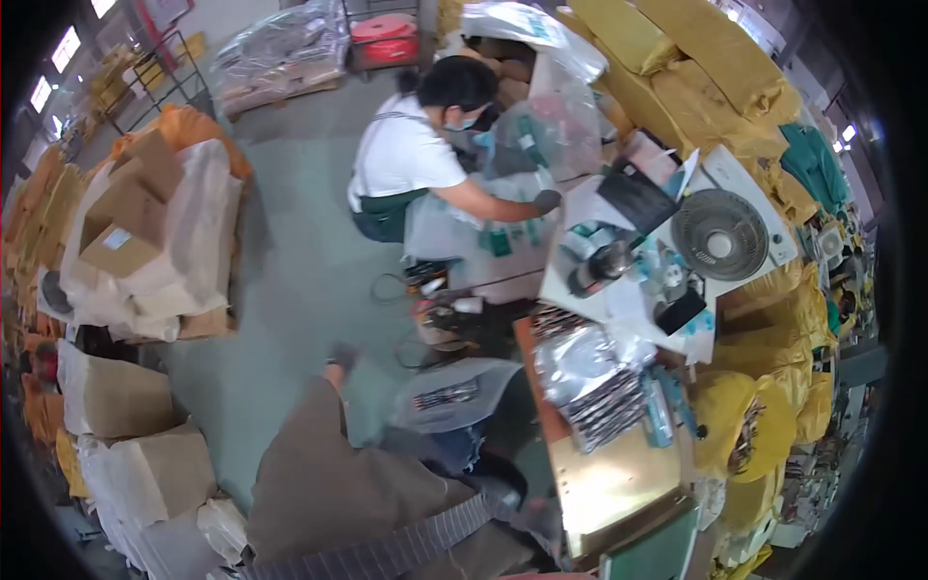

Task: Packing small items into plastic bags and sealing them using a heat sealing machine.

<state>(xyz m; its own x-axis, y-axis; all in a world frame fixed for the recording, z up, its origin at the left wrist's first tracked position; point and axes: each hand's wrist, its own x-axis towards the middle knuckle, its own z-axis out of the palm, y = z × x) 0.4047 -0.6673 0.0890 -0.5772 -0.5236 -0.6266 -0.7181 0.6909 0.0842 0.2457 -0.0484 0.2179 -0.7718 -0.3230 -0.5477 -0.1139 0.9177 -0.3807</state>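
My left hand (339,359), in a dark glove, reaches out from a brown sleeve over the floor. It is blurred, so its fingers do not show clearly, and I make out nothing held in it. To its right, a clear plastic bag (448,394) with a bundle of thin dark pieces inside lies close to my blue-jeaned leg (454,447). My right hand is not visible. On the wooden bench (619,488) at my right lie clear bags (580,362) and rows of thin dark pieces (607,411).
A crouching co-worker (401,159) handles plastic bags ahead. A white table (570,275) holds a grey fan (719,235), a dark jar (604,268) and papers. Wrapped cartons (155,474) stand at left, yellow sacks (764,338) at right. A cord (391,288) lies on the floor.
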